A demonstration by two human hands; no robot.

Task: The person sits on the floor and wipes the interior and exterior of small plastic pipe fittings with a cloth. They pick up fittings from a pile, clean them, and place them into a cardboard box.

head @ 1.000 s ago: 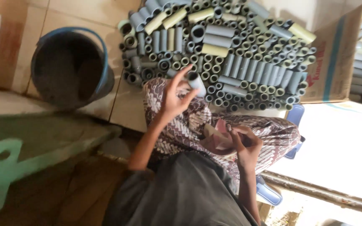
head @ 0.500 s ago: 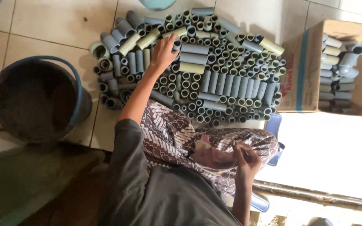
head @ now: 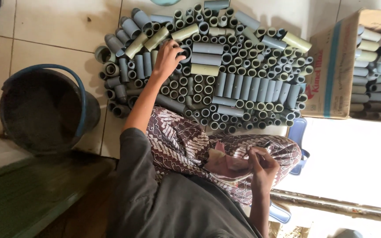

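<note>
The left hand reached into the heap of short grey and olive pipe pieces on the tiled floor, its fingers curled over one piece (far too many pieces to count). The right hand rested on the patterned cloth over the lap, fingers bent around something I could not make out. One dark bucket stood left; one cardboard box, cut off at the edge, held more pieces.

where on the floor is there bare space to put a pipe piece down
Bare tile lies between the bucket and the pipe pile, and above the bucket at upper left. The pile itself is packed tight around the left hand.
</note>
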